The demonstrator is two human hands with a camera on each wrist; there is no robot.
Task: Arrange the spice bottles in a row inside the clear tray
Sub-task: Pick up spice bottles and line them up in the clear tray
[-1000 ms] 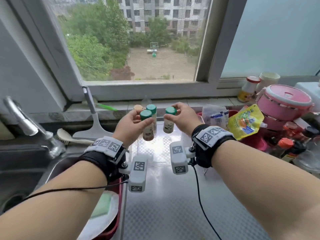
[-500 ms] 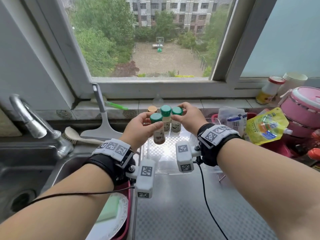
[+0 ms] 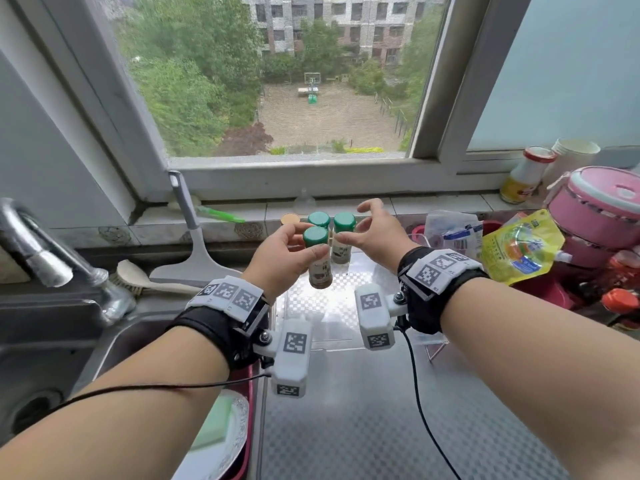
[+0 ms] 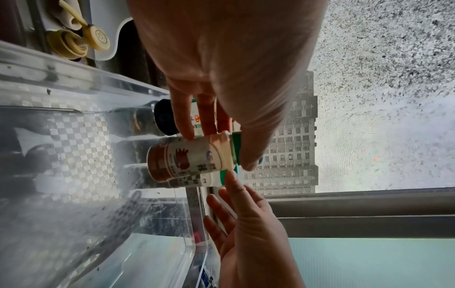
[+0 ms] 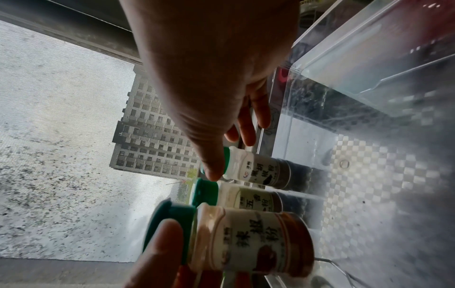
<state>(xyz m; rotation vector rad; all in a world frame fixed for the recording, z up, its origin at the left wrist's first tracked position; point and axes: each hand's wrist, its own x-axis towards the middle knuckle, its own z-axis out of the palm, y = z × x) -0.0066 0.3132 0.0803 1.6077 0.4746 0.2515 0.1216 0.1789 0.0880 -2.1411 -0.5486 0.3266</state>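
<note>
The clear tray sits on the bench under the window. Two green-capped spice bottles stand at its far end. My left hand pinches the chilli bottle near its cap; I should lower it upright beside them. My right hand hovers spread, holding nothing.
</note>
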